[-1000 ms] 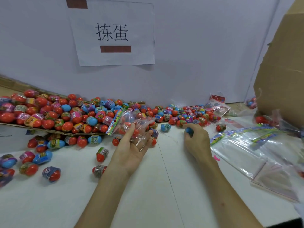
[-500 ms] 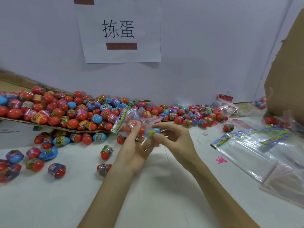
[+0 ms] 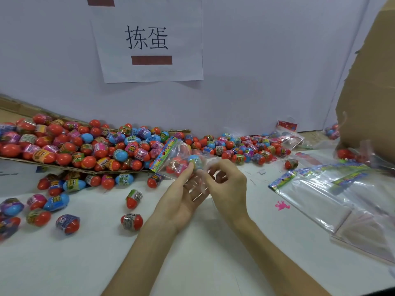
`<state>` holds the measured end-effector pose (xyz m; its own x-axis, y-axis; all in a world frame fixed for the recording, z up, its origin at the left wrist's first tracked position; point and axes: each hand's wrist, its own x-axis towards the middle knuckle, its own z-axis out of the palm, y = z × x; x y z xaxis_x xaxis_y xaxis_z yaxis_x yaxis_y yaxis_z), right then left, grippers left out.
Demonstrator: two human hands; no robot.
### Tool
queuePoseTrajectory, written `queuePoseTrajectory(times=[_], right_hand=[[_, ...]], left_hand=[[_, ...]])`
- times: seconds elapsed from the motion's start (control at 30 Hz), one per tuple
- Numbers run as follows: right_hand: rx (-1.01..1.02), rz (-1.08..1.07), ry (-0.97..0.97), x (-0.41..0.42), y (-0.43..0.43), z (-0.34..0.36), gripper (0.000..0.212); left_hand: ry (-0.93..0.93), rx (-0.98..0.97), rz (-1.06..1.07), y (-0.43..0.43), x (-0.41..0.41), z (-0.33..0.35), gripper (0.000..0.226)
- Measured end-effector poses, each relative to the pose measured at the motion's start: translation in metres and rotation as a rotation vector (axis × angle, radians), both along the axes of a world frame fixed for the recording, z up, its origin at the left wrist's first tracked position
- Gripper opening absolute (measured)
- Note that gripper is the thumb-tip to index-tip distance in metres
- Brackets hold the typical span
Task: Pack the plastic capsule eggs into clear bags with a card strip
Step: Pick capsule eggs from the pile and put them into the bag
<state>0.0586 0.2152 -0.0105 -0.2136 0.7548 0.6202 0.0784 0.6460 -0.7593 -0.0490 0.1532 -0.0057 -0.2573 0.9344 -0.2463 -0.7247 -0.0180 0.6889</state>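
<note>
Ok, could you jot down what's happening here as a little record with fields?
Left hand: holds a clear bag
In bag: red eggs and a blue egg
Card strip: on the bag's far end
Right hand: fingers curled at bag's mouth, grip unclear
Loose eggs: heaped on cardboard, left
Empty bags: stacked on the right

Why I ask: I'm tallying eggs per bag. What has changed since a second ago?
The right hand took a blue egg from the pile, carried it left and dropped it into the clear bag; it is now at the bag's mouth, grip unclear. The left hand kept holding the bag, and the loose eggs stayed put.
</note>
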Motion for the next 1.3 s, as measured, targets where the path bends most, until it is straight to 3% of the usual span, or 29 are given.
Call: queuePoseTrajectory(times=[0.1, 0.2, 0.33, 0.4, 0.5, 0.57, 0.7, 0.77, 0.9, 1.17, 1.3], right_hand=[[0.019, 0.096, -0.058, -0.001, -0.001, -0.002, 0.016], [0.002, 0.186, -0.129, -0.004, 0.002, -0.006, 0.029], [0.001, 0.281, -0.359, -0.003, 0.005, -0.013, 0.039], [0.015, 0.288, -0.379, -0.003, 0.003, -0.012, 0.043], [0.024, 0.093, -0.167, 0.000, 0.012, -0.007, 0.047], [-0.012, -0.085, -0.155, 0.006, 0.023, -0.006, 0.042], [-0.075, -0.027, -0.514, 0.017, 0.034, -0.011, 0.045], [-0.015, 0.028, -0.575, 0.014, 0.029, -0.013, 0.040], [0.009, 0.074, -0.553, 0.005, 0.020, -0.014, 0.026], [-0.029, 0.014, -0.595, 0.005, 0.020, -0.017, 0.022], [-0.100, 0.002, -0.439, 0.008, 0.022, -0.011, 0.020]], left_hand=[[-0.014, 0.014, 0.017, 0.000, -0.005, 0.000, 0.027], [-0.032, 0.035, 0.051, -0.001, -0.014, -0.001, 0.021], [-0.032, -0.004, 0.085, 0.002, -0.015, -0.006, 0.032], [-0.030, -0.028, 0.098, 0.002, -0.014, -0.008, 0.032], [-0.029, -0.039, 0.095, 0.001, -0.014, -0.007, 0.023], [-0.023, -0.053, 0.095, 0.000, -0.014, -0.005, 0.018], [-0.036, -0.058, 0.106, 0.000, -0.013, -0.004, 0.025], [-0.031, -0.048, 0.109, -0.001, -0.015, -0.002, 0.026], [-0.019, -0.030, 0.119, -0.004, -0.019, 0.000, 0.020], [-0.024, -0.030, 0.121, -0.002, -0.020, -0.002, 0.020], [0.003, -0.039, 0.162, -0.002, -0.021, 0.000, 0.020]])
